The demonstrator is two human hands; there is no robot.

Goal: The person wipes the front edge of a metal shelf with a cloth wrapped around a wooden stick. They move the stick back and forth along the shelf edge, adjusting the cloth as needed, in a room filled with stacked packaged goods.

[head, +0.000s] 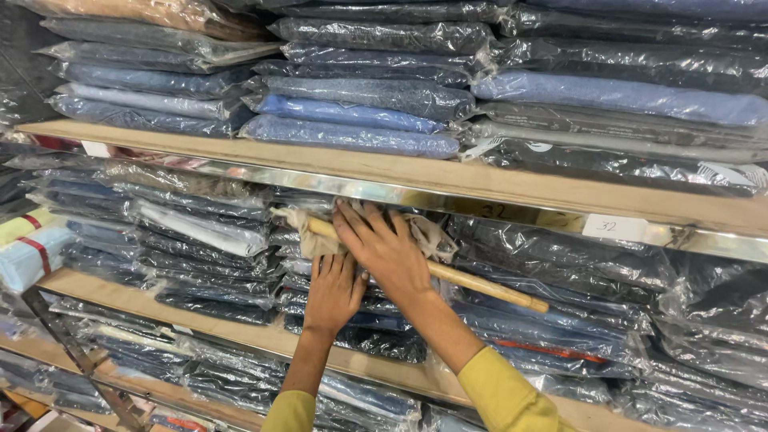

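Note:
A wooden stick [480, 286] with a beige cloth [308, 232] wrapped around its far end lies slanted across a stack of folded garments in clear plastic bags [360, 320] on the middle shelf. My right hand [382, 248] lies flat over the stick and cloth, pressing them against the stack, fingers spread under the metal shelf edge [384, 192]. Just below the stick, my left hand [334, 292] rests flat on the bagged garments, its fingers touching the cloth. Both sleeves are yellow.
Wooden shelves with metal front strips hold piles of bagged dark and blue garments above [360, 96], left [200, 232] and right [600, 272]. A small white label [614, 227] sticks to the shelf edge. Light blue bundles with red bands [32, 252] sit far left.

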